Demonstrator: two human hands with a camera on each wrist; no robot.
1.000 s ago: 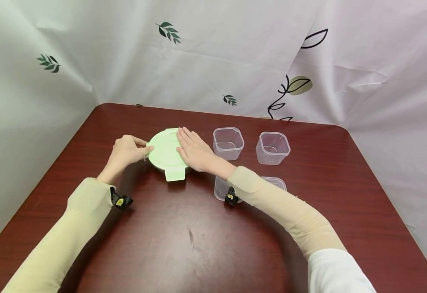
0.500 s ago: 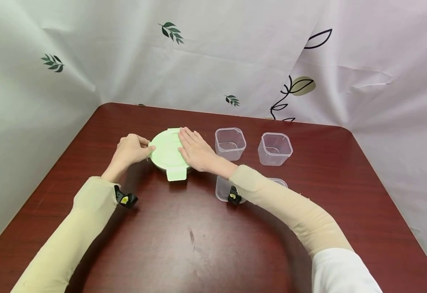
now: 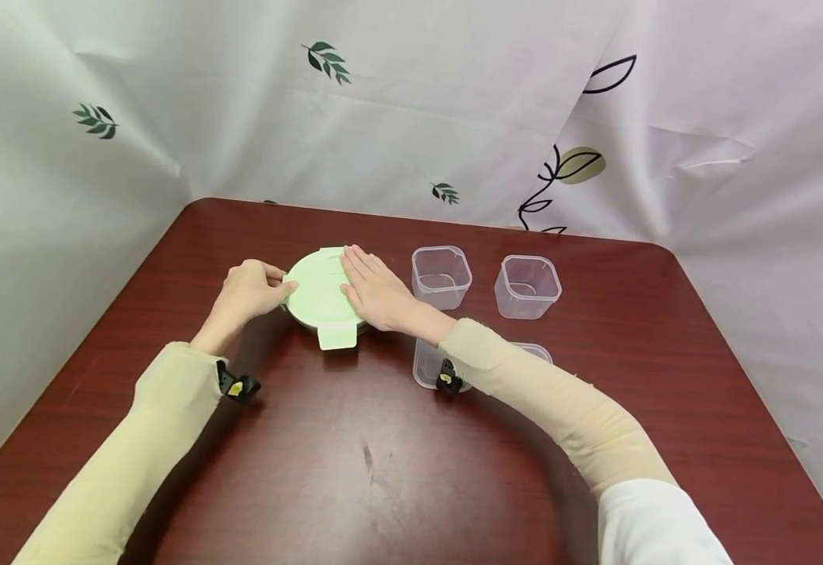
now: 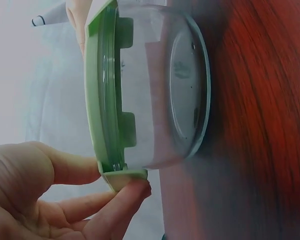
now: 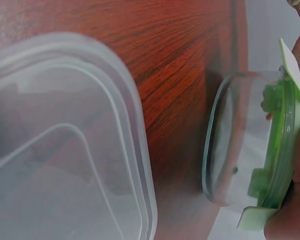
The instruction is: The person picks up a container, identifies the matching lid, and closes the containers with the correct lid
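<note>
A round clear glass food container point(image 4: 157, 85) stands on the table, covered by a pale green lid point(image 3: 317, 289) with side flaps. My left hand point(image 3: 245, 290) is at the lid's left edge. In the left wrist view, its thumb lies on the lid's rim and its fingers bear on the outside of the left flap point(image 4: 124, 178), pinching it. My right hand point(image 3: 377, 294) rests on the right part of the lid, fingers straight and together. The near flap point(image 3: 336, 336) sticks outward from the rim, and the right flap is hidden under the right hand.
Two square clear plastic tubs point(image 3: 442, 278) point(image 3: 527, 287) stand uncovered to the right. Beneath the right forearm lie clear square lids point(image 3: 428, 365), partly hidden by the sleeve and the wrist camera. A patterned white curtain point(image 3: 383, 141) hangs behind the dark red table point(image 3: 355, 471).
</note>
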